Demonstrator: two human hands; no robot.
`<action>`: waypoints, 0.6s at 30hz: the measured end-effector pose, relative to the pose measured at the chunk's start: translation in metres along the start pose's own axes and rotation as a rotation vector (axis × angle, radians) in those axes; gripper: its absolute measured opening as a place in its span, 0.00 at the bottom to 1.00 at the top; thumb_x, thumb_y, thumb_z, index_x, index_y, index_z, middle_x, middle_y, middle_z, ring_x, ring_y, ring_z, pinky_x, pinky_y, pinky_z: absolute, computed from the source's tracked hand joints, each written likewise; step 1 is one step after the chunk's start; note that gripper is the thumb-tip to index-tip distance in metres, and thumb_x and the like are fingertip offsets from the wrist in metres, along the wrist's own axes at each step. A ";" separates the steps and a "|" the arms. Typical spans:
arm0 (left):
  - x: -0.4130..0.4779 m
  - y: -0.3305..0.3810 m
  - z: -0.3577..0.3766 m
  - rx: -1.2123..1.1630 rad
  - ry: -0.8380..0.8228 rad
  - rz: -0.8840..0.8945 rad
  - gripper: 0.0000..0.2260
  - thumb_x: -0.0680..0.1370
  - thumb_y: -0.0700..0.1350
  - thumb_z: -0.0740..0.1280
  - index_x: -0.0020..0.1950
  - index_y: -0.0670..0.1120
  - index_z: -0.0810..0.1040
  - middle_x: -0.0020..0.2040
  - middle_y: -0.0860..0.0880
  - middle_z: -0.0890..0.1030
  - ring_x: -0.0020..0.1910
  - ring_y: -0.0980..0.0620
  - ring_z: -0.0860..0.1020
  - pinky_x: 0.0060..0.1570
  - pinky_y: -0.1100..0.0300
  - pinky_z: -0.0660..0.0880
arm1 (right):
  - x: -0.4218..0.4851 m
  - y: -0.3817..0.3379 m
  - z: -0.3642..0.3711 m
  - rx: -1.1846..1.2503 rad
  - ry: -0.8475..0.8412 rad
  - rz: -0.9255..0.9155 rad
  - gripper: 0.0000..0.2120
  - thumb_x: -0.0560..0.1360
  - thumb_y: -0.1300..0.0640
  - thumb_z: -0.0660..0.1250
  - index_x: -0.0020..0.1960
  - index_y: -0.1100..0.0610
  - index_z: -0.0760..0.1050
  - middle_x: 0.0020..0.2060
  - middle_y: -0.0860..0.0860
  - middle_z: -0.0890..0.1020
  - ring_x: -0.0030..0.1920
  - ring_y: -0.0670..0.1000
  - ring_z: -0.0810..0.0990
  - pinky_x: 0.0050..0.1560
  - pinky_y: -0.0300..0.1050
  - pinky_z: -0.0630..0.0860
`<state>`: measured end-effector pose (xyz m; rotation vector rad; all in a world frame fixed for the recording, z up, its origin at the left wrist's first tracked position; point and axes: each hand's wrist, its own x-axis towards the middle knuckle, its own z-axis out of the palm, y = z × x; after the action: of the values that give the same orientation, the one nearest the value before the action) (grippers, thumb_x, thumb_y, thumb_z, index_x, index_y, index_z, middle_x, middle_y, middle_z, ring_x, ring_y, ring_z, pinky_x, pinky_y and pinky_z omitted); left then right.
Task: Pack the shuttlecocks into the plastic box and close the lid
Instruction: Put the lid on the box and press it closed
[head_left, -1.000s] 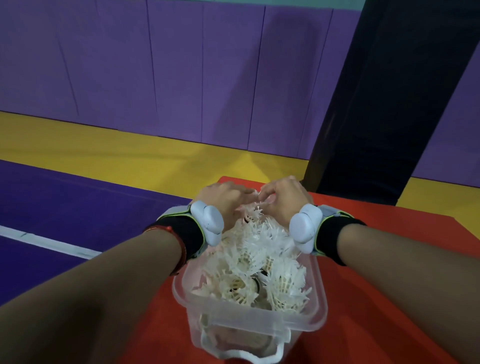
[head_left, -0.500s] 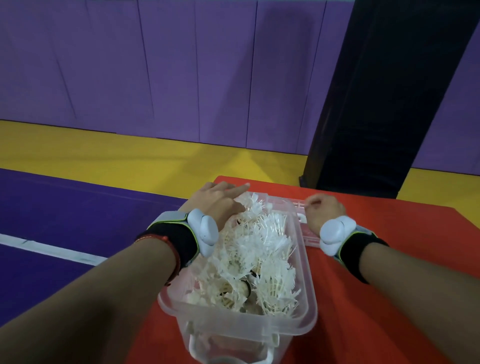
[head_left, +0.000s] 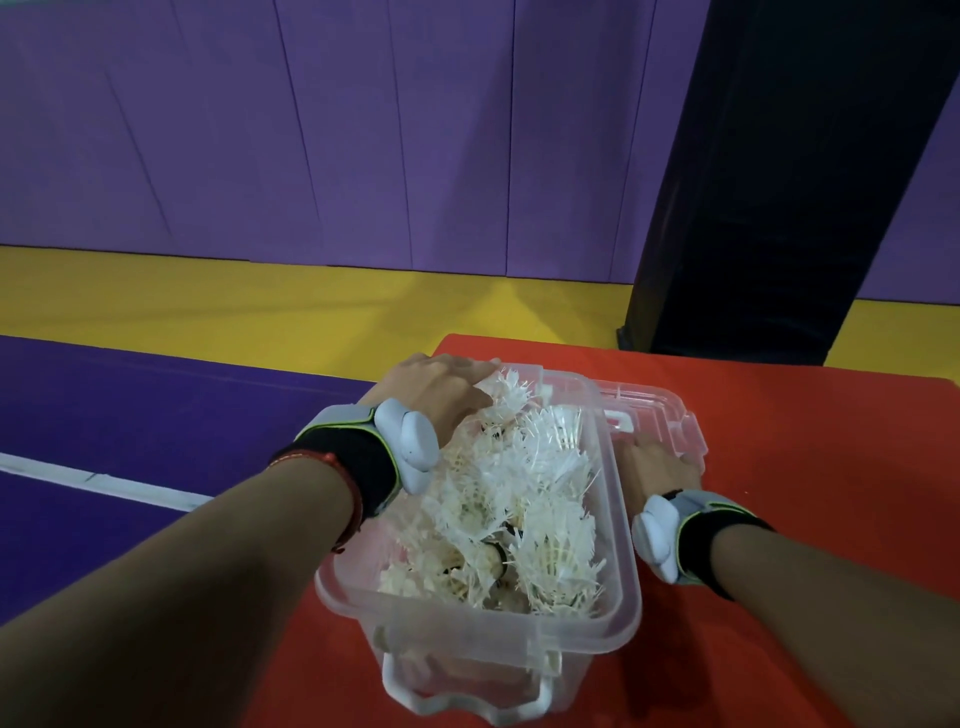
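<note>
A clear plastic box (head_left: 621, 566) stands on the red table, heaped above its rim with several white feather shuttlecocks (head_left: 524, 499). My left hand (head_left: 439, 392) lies palm down on the shuttlecocks at the box's far left corner, fingers spread over them. The clear lid (head_left: 649, 410) lies flat on the table just right of the box. My right hand (head_left: 657, 465) rests on the lid's near edge, fingers curled on it; the box wall hides part of the hand. Both wrists carry black bands with white sensors.
The red table (head_left: 810, 467) extends to the right and far side; its left edge runs close beside the box. Beyond it lie purple and yellow floor and a purple padded wall. A black pillar (head_left: 779, 182) stands behind the table at the right.
My right hand left the shuttlecock pile, moved right and came down onto the lid beside the box. My left hand stayed on the shuttlecocks. The view shifted slightly.
</note>
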<state>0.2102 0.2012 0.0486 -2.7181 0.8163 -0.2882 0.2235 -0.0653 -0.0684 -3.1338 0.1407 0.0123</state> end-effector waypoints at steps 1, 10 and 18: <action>0.000 0.001 -0.001 0.013 -0.011 0.003 0.17 0.84 0.44 0.57 0.71 0.60 0.69 0.79 0.59 0.53 0.77 0.52 0.58 0.68 0.51 0.66 | -0.003 0.001 0.001 -0.012 0.020 -0.001 0.13 0.76 0.53 0.59 0.60 0.45 0.73 0.61 0.48 0.74 0.60 0.54 0.76 0.63 0.57 0.65; -0.004 0.020 -0.022 -0.144 -0.160 -0.169 0.31 0.77 0.31 0.59 0.75 0.57 0.61 0.79 0.59 0.50 0.77 0.55 0.57 0.55 0.58 0.74 | -0.038 0.011 -0.066 -0.007 0.391 -0.059 0.15 0.74 0.64 0.61 0.58 0.52 0.69 0.57 0.49 0.74 0.58 0.54 0.73 0.52 0.51 0.65; -0.010 0.042 -0.040 -0.457 -0.026 -0.366 0.40 0.72 0.27 0.65 0.77 0.46 0.48 0.77 0.45 0.57 0.67 0.42 0.70 0.59 0.49 0.73 | -0.068 0.017 -0.132 0.243 0.569 0.034 0.11 0.74 0.62 0.62 0.56 0.53 0.72 0.51 0.51 0.75 0.54 0.55 0.75 0.50 0.52 0.65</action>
<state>0.1701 0.1643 0.0711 -3.2912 0.4049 -0.1527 0.1551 -0.0770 0.0639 -2.7982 0.1777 -0.8278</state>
